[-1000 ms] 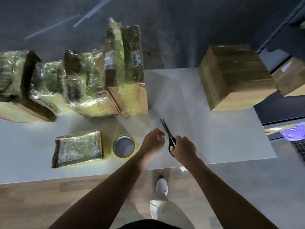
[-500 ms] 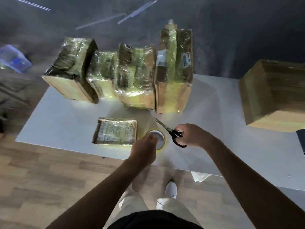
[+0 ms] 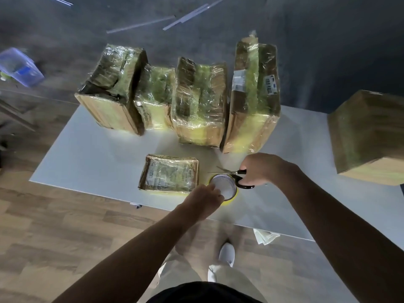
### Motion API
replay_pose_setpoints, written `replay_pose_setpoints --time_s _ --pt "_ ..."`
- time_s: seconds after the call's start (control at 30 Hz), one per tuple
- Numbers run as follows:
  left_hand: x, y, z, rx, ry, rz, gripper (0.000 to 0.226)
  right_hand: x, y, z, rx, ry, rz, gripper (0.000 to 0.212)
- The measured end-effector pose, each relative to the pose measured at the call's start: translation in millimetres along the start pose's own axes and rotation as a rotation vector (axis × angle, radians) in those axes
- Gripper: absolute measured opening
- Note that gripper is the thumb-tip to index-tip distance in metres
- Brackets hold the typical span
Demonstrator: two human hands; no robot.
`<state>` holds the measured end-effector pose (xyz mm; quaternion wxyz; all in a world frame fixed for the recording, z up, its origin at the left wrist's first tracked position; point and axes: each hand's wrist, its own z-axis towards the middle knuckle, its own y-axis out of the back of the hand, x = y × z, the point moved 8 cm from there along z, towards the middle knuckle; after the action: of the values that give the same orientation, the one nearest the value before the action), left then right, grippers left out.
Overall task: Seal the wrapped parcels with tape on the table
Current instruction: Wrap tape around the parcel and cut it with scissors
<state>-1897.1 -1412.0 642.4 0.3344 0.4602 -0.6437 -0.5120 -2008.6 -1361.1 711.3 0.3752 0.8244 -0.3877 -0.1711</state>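
A yellow tape roll (image 3: 227, 186) lies flat near the front edge of the white table (image 3: 91, 158). My left hand (image 3: 204, 199) grips the roll's near left rim. My right hand (image 3: 261, 169) holds black-handled scissors (image 3: 237, 174) just right of the roll, blades pointing left over it. A small flat wrapped parcel (image 3: 169, 173) lies left of the roll. Several taller film-wrapped parcels (image 3: 199, 101) stand in a row at the back, the tallest (image 3: 253, 95) on the right.
A large brown box (image 3: 369, 136) sits at the table's right end. A blue plastic tub (image 3: 20, 66) lies on the dark floor at far left. Paper scraps (image 3: 265, 236) lie under the table's front edge, beside my feet on the wooden floor.
The view swung left. My left hand moved from beside the scissors over to the tape roll and took hold of its rim. My right hand carried the scissors leftward next to the roll.
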Motion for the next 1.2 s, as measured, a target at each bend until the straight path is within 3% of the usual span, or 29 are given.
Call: replay_pose_setpoints --time_s 0.3,0.57,1.2 --pt "9 -7 2 -0.127 -0.157 -0.081 0.031 39 16 10 0.062 -0.010 -0.221 0.030" --pt "12 -10 3 -0.174 -0.199 -0.238 0.028 52 9 18 0.133 -0.035 -0.258 0.036" --pt "17 -8 3 -0.209 -0.174 -0.329 0.028 70 10 38 0.144 -0.018 -0.351 0.016"
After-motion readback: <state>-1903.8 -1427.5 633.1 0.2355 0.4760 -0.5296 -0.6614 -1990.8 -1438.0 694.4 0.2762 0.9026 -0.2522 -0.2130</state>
